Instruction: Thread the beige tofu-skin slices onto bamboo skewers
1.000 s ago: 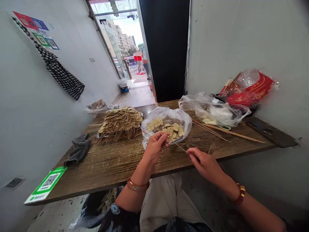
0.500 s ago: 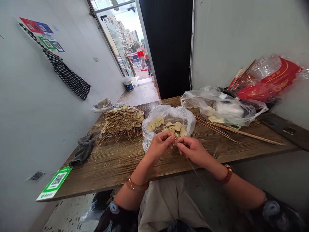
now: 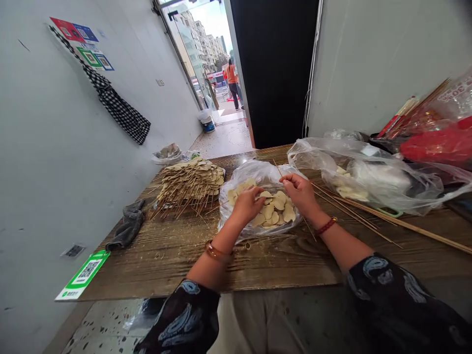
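My right hand [image 3: 298,192] pinches a thin wooden skewer [image 3: 276,167], which slants from its upper tip down past my palm. No slice shows on the skewer's visible upper end. My left hand [image 3: 248,204] is over the pale yellow, thin food slices [image 3: 275,209], with thumb and fingers apart at the pile's left edge. Those loose slices lie in a spread clear plastic bag [image 3: 250,169] on the wooden table. Skewered slices [image 3: 239,189] rest in the bag's left part, partly covered by my left hand.
Left of the bag is a large stack of skewered slices [image 3: 193,182]. A grey cloth [image 3: 127,226] lies near the table's left edge. Loose skewers [image 3: 361,211] lie to the right, beside another plastic bag [image 3: 383,172]. A green QR card [image 3: 84,275] sits at the front left corner.
My hands were together above the bag's front edge. Now they are apart: the right has moved up and right with the skewer, the left sits over the slices. The view has shifted.
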`<state>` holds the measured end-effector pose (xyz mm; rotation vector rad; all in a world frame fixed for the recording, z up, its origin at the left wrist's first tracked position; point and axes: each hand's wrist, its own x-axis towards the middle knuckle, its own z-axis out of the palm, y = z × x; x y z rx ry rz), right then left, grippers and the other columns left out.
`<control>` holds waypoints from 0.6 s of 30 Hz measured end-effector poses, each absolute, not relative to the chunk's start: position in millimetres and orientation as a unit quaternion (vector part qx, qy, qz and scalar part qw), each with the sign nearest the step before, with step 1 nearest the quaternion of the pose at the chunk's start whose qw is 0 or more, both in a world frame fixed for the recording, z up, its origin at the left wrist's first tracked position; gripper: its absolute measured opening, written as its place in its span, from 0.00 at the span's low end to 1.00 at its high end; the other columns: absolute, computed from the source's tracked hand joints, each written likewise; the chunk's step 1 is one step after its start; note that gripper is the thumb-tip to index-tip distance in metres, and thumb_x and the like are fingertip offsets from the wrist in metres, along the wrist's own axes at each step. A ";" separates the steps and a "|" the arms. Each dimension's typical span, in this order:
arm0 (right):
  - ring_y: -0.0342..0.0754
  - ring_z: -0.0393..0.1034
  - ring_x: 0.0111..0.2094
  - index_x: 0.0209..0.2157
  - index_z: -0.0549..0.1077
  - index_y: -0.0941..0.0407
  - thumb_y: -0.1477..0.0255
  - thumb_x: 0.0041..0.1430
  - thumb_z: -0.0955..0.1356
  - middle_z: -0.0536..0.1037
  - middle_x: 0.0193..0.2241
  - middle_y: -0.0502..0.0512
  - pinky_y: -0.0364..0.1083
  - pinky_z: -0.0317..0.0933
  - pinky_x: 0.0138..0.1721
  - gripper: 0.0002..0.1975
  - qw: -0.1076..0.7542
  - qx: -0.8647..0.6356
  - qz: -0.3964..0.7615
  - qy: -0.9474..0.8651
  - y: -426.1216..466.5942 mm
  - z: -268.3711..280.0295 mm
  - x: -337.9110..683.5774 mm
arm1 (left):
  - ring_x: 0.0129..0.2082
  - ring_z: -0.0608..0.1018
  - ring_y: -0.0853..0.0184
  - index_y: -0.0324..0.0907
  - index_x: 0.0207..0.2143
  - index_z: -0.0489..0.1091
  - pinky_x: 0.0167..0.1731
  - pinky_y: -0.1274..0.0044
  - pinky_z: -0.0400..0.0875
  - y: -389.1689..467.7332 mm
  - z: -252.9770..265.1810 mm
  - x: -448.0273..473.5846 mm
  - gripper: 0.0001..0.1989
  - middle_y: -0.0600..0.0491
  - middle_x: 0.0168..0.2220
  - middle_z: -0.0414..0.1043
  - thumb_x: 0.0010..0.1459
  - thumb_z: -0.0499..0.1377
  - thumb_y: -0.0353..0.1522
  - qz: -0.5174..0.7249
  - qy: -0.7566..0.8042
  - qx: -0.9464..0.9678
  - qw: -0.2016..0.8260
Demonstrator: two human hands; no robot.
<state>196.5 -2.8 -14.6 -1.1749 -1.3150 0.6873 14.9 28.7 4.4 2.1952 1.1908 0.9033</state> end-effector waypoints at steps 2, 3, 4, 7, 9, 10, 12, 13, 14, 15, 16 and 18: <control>0.41 0.55 0.19 0.33 0.73 0.59 0.65 0.54 0.63 0.65 0.18 0.45 0.41 0.49 0.21 0.13 0.600 -0.513 0.292 -0.540 -2.9 -21.8 196.7 | 0.36 0.73 0.63 0.44 0.33 0.76 0.42 0.72 0.65 35.2 -1.6 17.9 0.09 0.50 0.34 0.76 0.45 0.63 0.27 0.298 0.428 0.823 0.224; 0.41 0.55 0.20 0.33 0.73 0.59 0.65 0.54 0.63 0.66 0.18 0.45 0.41 0.49 0.21 0.13 0.603 -0.514 0.296 -0.533 -3.3 -24.0 196.5 | 0.35 0.73 0.63 0.44 0.32 0.76 0.42 0.73 0.65 38.6 -5.1 18.4 0.09 0.50 0.34 0.76 0.44 0.63 0.27 0.284 0.426 0.830 0.221; 0.41 0.56 0.20 0.33 0.73 0.58 0.65 0.54 0.64 0.66 0.18 0.45 0.40 0.50 0.22 0.12 0.603 -0.511 0.304 -0.532 -3.8 -25.3 196.0 | 0.35 0.73 0.63 0.44 0.31 0.76 0.41 0.73 0.65 41.8 -8.7 18.2 0.08 0.50 0.33 0.76 0.45 0.63 0.27 0.275 0.427 0.833 0.221; 0.40 0.57 0.20 0.33 0.74 0.58 0.66 0.55 0.64 0.67 0.19 0.46 0.40 0.51 0.22 0.11 0.599 -0.500 0.326 -0.534 -6.0 -24.1 193.4 | 0.30 0.72 0.66 0.43 0.28 0.76 0.35 0.76 0.65 48.3 -16.4 15.0 0.07 0.52 0.30 0.75 0.47 0.59 0.26 0.280 0.450 0.813 0.242; 0.40 0.57 0.21 0.33 0.74 0.58 0.67 0.55 0.64 0.67 0.19 0.46 0.40 0.51 0.22 0.11 0.596 -0.492 0.335 -0.539 -8.8 -20.8 191.1 | 0.27 0.70 0.68 0.41 0.27 0.76 0.31 0.78 0.64 48.1 -16.3 10.9 0.05 0.53 0.27 0.74 0.48 0.59 0.28 0.316 0.473 0.770 0.289; 0.40 0.58 0.21 0.34 0.74 0.58 0.67 0.55 0.64 0.68 0.19 0.46 0.40 0.51 0.22 0.11 0.594 -0.488 0.339 -0.543 -10.8 -18.9 189.9 | 0.26 0.70 0.69 0.40 0.27 0.75 0.29 0.79 0.63 46.5 -14.7 8.3 0.05 0.54 0.26 0.73 0.48 0.59 0.30 0.342 0.479 0.740 0.325; 0.40 0.58 0.21 0.36 0.75 0.59 0.67 0.56 0.63 0.69 0.20 0.47 0.40 0.52 0.22 0.12 0.589 -0.478 0.350 -0.550 -16.0 -15.2 187.3 | 0.24 0.68 0.72 0.39 0.28 0.74 0.26 0.80 0.61 40.4 -9.6 2.4 0.07 0.55 0.24 0.71 0.48 0.61 0.34 0.398 0.470 0.671 0.414; 0.40 0.59 0.21 0.38 0.75 0.59 0.67 0.57 0.63 0.69 0.21 0.47 0.40 0.52 0.22 0.14 0.583 -0.472 0.358 -0.556 -19.0 -13.7 186.0 | 0.24 0.68 0.73 0.38 0.28 0.73 0.25 0.81 0.61 36.5 -7.1 -0.5 0.09 0.55 0.24 0.70 0.48 0.62 0.36 0.421 0.459 0.634 0.458; 0.41 0.59 0.21 0.40 0.75 0.59 0.67 0.57 0.62 0.70 0.21 0.48 0.40 0.53 0.22 0.15 0.575 -0.466 0.364 -0.565 -22.1 -12.6 184.6 | 0.23 0.67 0.74 0.38 0.29 0.72 0.24 0.81 0.60 32.5 -5.2 -3.2 0.11 0.56 0.23 0.69 0.48 0.63 0.37 0.437 0.448 0.601 0.497; 0.41 0.60 0.21 0.42 0.75 0.59 0.67 0.58 0.62 0.71 0.22 0.48 0.40 0.53 0.22 0.16 0.563 -0.462 0.369 -0.578 -25.2 -11.9 183.2 | 0.21 0.67 0.75 0.38 0.29 0.71 0.23 0.82 0.60 28.6 -4.1 -5.5 0.12 0.56 0.23 0.69 0.47 0.64 0.38 0.446 0.440 0.571 0.531; 0.41 0.60 0.21 0.43 0.75 0.59 0.68 0.58 0.62 0.72 0.22 0.49 0.40 0.54 0.22 0.17 0.548 -0.460 0.369 -0.593 -28.2 -11.4 181.7 | 0.21 0.66 0.75 0.38 0.30 0.71 0.21 0.82 0.60 25.1 -3.9 -7.4 0.13 0.57 0.22 0.68 0.46 0.64 0.39 0.448 0.436 0.547 0.556; 0.41 0.59 0.20 0.45 0.76 0.59 0.69 0.58 0.61 0.71 0.21 0.49 0.40 0.54 0.22 0.18 0.507 -0.464 0.358 -0.633 -33.2 -10.9 178.6 | 0.19 0.66 0.75 0.38 0.31 0.71 0.19 0.82 0.59 19.9 -5.5 -10.1 0.15 0.56 0.22 0.68 0.45 0.66 0.40 0.451 0.435 0.513 0.586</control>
